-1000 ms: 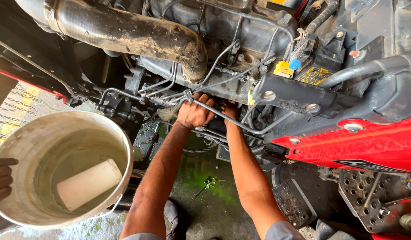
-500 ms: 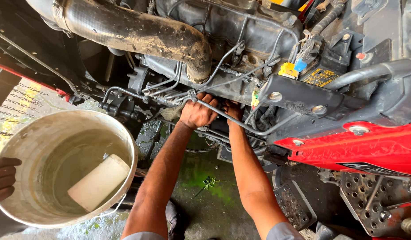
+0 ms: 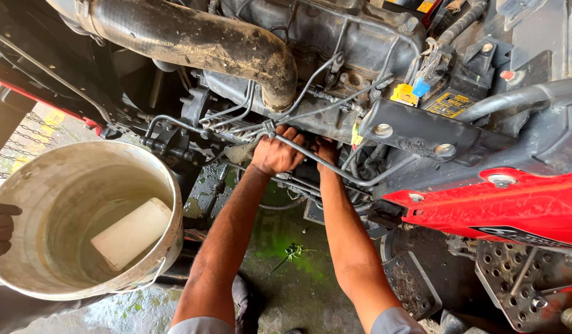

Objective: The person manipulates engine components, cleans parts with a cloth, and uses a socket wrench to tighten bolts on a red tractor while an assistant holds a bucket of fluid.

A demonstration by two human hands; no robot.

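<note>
Both my arms reach up into the underside of a tractor engine. My left hand is curled on a part beneath the engine block, just behind a thin grey metal pipe; the part itself is hidden by my fingers. My right hand is pushed in beside it, behind the same pipe, and its fingers are out of sight among hoses. A thick dirty exhaust pipe bends down just above my left hand.
Another person's hand holds a large pale bucket at the left, with murky liquid and a white block inside. A red body panel and a perforated footplate are at the right. Green fluid stains the wet floor.
Both my hands stay at the same spot under the engine. The bucket has shifted slightly and the white block inside has drifted.
</note>
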